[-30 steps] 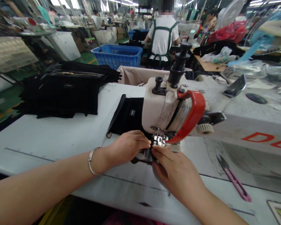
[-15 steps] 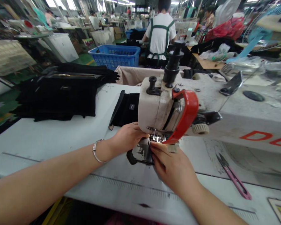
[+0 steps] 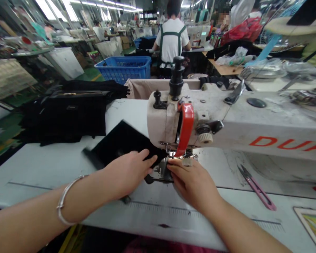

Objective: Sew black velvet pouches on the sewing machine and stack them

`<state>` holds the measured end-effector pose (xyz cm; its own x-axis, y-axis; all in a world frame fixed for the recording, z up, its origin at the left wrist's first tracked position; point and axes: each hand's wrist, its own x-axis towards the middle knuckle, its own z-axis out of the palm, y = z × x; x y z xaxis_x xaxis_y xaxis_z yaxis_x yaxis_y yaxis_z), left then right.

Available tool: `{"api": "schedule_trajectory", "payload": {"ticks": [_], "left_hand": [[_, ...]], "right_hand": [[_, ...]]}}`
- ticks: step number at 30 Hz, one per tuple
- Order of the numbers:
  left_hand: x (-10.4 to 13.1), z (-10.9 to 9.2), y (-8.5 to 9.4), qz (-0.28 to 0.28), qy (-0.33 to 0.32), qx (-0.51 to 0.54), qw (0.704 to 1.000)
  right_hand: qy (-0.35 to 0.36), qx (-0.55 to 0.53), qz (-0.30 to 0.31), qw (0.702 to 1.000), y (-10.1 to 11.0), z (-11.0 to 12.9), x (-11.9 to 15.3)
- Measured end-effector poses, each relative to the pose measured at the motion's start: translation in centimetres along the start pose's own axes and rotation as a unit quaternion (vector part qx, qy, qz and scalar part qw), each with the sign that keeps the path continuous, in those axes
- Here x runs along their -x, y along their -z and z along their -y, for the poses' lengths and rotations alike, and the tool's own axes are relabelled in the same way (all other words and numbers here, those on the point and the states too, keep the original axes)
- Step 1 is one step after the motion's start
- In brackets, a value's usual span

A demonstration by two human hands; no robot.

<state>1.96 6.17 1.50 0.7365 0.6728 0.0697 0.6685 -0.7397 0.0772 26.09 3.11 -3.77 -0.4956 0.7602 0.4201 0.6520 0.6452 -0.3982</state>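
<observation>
A black fabric piece (image 3: 123, 140) lies turned at an angle on the white machine table, one corner reaching the needle area of the sewing machine (image 3: 160, 119). My left hand (image 3: 133, 168), with a bangle at the wrist, rests on the fabric with its fingers apart, just left of the needle. Close to the presser foot, my right hand (image 3: 191, 179) has its fingers together; their tips are at the plate edge, and anything under them is hidden. The red guard (image 3: 185, 128) hangs in front of the needle.
A stack of black fabric pieces (image 3: 68, 117) lies at the left. Pink thread snips (image 3: 259, 191) are on the table at the right. Behind stand a blue basket (image 3: 125, 66), a cloth-lined bin (image 3: 140, 88) and a person in white (image 3: 171, 42) with their back turned.
The black fabric has turned and come forward and left. My left hand has moved from the needle onto it and spread. The right hand has barely moved. The red guard looks more upright.
</observation>
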Motion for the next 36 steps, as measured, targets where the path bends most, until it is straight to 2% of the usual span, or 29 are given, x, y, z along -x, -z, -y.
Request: {"api": "schedule_trajectory", "payload": {"ticks": [2,4,8,12,17,22,25,28,31,34,36], "left_hand": [[0.7,-1.2,0.7,0.041,-0.006,0.014,0.999],[0.8,-2.0,0.4,0.040,-0.002,0.024,0.999],[0.1,-2.2,-2.2,-0.028,-0.025,0.044,0.998],[0.3,-1.5,-3.9,-0.024,-0.050,0.078,0.995],[0.5,-0.5,-3.6,-0.026,-0.072,0.096,0.992],[-1.1,1.2,-3.5,-0.029,-0.077,0.095,0.992],[-1.7,1.6,-2.7,-0.013,-0.085,0.099,0.991],[-0.3,-0.4,-1.0,0.021,-0.066,0.079,0.994],[3.2,-4.4,0.2,0.033,-0.031,0.066,0.997],[6.5,-8.0,-0.4,-0.005,-0.017,0.062,0.998],[7.7,-9.3,-1.4,-0.029,-0.003,0.056,0.998]], "right_hand": [[0.004,-0.004,-0.004,1.000,0.0,0.0,0.2],[0.013,-0.001,-0.003,1.000,0.1,0.0,0.4],[0.037,0.011,0.002,0.999,0.3,0.3,0.7],[0.029,0.003,0.018,0.999,0.4,0.8,0.6],[0.027,0.009,0.024,0.999,0.4,1.5,0.7],[0.012,0.027,0.028,0.999,-0.3,1.3,0.5],[-0.006,0.010,0.035,0.999,-0.1,1.2,0.3],[-0.054,-0.067,0.046,0.995,1.2,2.3,1.1],[-0.119,-0.172,0.042,0.977,2.4,4.5,3.5],[-0.156,-0.216,0.019,0.964,2.3,6.7,5.9],[-0.178,-0.210,0.001,0.961,1.8,7.6,6.8]]}}
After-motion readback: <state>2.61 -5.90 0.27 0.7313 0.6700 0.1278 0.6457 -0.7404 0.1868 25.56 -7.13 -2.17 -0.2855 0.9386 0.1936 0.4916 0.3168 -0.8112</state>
